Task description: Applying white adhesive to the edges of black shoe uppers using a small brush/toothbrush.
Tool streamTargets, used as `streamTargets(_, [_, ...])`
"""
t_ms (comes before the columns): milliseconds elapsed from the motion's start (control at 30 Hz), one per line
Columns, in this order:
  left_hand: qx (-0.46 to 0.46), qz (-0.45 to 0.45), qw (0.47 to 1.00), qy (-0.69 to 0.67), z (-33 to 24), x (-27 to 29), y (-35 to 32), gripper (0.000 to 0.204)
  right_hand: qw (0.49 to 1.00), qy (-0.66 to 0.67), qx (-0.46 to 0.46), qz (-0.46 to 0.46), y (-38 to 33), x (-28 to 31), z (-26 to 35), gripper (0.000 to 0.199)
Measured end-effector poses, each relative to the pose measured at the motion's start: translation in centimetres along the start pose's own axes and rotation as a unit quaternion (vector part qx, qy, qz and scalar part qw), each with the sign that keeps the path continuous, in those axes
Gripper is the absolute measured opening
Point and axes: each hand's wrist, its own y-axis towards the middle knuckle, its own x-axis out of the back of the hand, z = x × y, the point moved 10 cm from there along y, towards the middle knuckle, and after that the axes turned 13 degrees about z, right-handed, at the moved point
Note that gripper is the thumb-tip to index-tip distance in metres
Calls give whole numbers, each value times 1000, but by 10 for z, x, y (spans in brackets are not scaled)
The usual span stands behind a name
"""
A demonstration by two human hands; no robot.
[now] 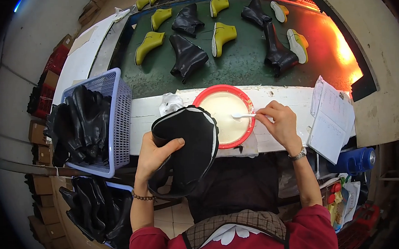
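Observation:
My left hand [156, 156] grips a black boot upper [193, 141], thumb on its dark inner face and fingers behind it. A white band runs along the upper's curved edge, which overlaps the near left side of a red basin [200, 95]. Cream-coloured liquid [219, 109] fills much of the basin. Over the basin's right rim, my right hand [280, 121] pinches the handle of a small white brush [245, 115]. The brush's head is at the liquid; its bristles cannot be made out. Left of the basin lies a crumpled white cloth [170, 102].
A blue-purple basket [117, 111] of black boot uppers stands left, with more black uppers [92, 210] below. Yellow boots [223, 37] and black boots [188, 56] stand on the green surface [246, 70] ahead, which glows orange at right. Papers [331, 120] and a blue jug [352, 161] are rightward.

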Motion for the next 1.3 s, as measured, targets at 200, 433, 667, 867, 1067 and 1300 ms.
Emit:
streamTargets(200, [88,99,991,-14,12,-28,9,23,943,321,89,-15,26,29,32,16])
streamTargets(433, [1,41,999,-11,-14,-15,11,21,958,243,138,-66,37,37,45,16])
streamTargets(667, [-206,-169,963,-30,-55,13,-4,18,954,271,97,-81,17,23,55,19])
streamTargets(867, [-253,-246,933,65,-57,29,-1,20,954,289,68,-52,11,14,55,17])
streamTargets(1067, [-194,-296,913,205,-20,91,27,23,979,168,-119,-6,4,2,-13,11])
streamTargets(1300, [-138,-204,928,279,56,98,19,125,999,-1,-45,-6,6,-2,8,13])
